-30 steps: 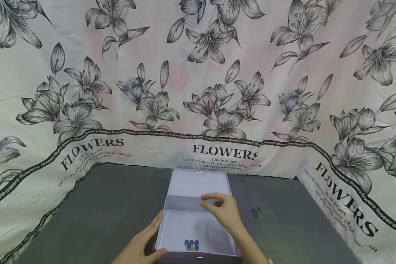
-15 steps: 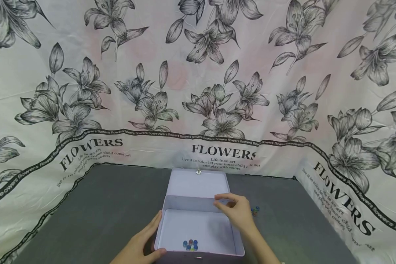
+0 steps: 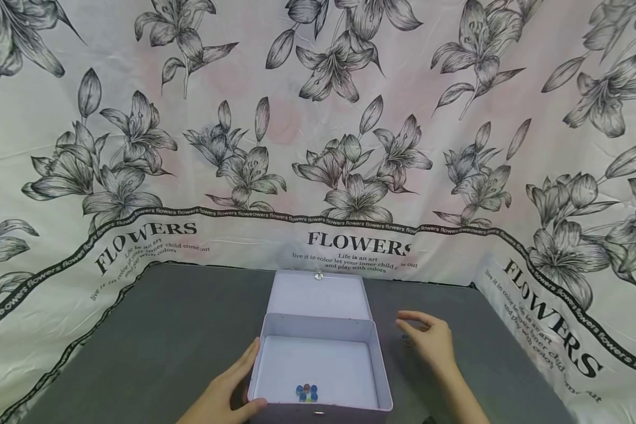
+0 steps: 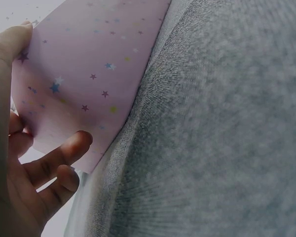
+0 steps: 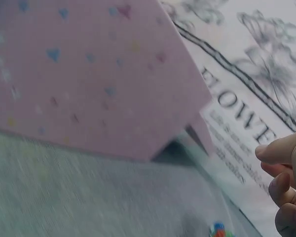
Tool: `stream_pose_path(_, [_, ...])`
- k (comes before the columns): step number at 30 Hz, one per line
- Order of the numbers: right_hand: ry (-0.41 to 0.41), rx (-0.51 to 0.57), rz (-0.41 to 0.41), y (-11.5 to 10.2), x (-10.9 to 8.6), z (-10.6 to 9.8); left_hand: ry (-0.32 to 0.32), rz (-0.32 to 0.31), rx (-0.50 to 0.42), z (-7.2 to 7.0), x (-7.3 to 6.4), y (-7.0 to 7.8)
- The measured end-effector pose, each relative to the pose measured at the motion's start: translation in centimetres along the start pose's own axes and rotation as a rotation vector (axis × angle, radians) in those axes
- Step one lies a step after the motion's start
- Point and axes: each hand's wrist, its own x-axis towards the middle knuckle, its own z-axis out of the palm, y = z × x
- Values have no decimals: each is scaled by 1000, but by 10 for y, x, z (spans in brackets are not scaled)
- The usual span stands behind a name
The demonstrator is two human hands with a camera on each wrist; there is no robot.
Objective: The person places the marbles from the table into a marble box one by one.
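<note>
My left grip (image 3: 228, 388) holds the near left corner of the open rectangular box (image 3: 318, 327), pale lilac inside: thumb over the near edge, fingers along the left wall. I judge that this steadies it. The flat pale lid (image 3: 318, 297) is folded back on the far side, toward the white cloth backdrop printed with grey lilies (image 3: 360, 194), which leaves the inside reachable from above.

Inside, small round glassy blue, red and yellow beads (image 3: 306, 389) are gathered by the near wall, perhaps because they roll easily and the walls keep them in. My right grip (image 3: 433, 341) hovers right of the box, fingers loosely curved, thumb and forefinger apart, with nothing visible between them. Near its fingertips, on the dark grey cloth-covered surface (image 3: 164, 341), is a loose cluster of red, blue and green beads (image 5: 218, 230).

The head view half hides that cluster behind my hand; the right wrist view shows its colours, though cut off by the lower edge. That view also shows hearts on the box's pink outside, and the left wrist view shows stars there; only the head view shows the beads inside.
</note>
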Motion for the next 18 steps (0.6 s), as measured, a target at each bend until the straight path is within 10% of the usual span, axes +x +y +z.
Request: stream_pose_path(18, [107, -142, 79, 49, 6, -17, -5, -20, -7, 0, 0, 2])
